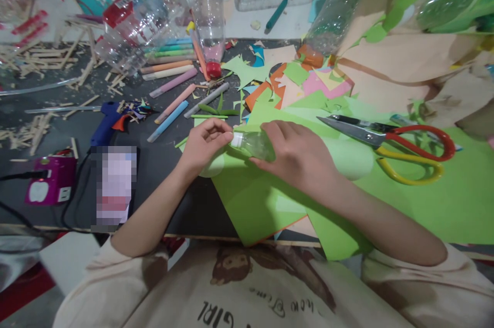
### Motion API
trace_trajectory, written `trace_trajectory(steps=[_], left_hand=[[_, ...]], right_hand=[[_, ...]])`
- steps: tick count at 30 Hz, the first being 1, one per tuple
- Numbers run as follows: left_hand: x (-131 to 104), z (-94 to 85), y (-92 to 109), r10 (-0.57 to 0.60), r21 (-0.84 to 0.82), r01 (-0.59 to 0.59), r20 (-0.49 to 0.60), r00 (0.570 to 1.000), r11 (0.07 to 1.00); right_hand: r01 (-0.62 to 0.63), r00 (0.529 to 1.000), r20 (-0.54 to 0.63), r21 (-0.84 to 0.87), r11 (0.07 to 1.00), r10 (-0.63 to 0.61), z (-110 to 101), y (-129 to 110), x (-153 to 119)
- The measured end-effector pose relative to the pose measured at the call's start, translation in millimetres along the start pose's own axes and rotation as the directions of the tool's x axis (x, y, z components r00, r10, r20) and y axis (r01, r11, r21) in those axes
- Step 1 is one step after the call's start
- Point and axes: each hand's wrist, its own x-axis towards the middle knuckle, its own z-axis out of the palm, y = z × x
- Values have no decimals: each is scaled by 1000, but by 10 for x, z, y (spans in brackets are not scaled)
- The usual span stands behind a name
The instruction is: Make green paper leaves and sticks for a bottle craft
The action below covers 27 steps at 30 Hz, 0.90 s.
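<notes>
A clear plastic bottle piece (pixel 254 145) with a white cap (pixel 237 140) lies on its side over green paper (pixel 247 199). My right hand (pixel 295 150) is closed around its wide end. At the neck, my left hand (pixel 208 143) pinches the white cap between thumb and forefinger. Scissors (pixel 374 138) with red and yellow handles rest open on the green paper, right of my right hand. Coloured paper scraps (pixel 293 81) are spread beyond my hands.
A blue glue gun (pixel 103 125), a phone (pixel 116 184) and a magenta box (pixel 52 180) with cables sit at the left. Marker pens (pixel 168 121), wooden sticks (pixel 36 135) and large clear bottles (pixel 208 9) lie further back.
</notes>
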Motion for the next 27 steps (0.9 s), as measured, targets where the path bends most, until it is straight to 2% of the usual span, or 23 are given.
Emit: trace_trajectory(steps=[9,16,27], left_hand=[[16,-15,15,-80,-8,80,33,996,997],[5,-7,54,-101,31,99,70,992,995],[11,-4,41,-88,-37,92,103,991,995]], right_hand=[[24,999,27,-52,998,-23,38,-33,13],[38,999,32,-83,996,-36,56,-64,8],[50,998,38,-71,996,-47,51,-98,-28]])
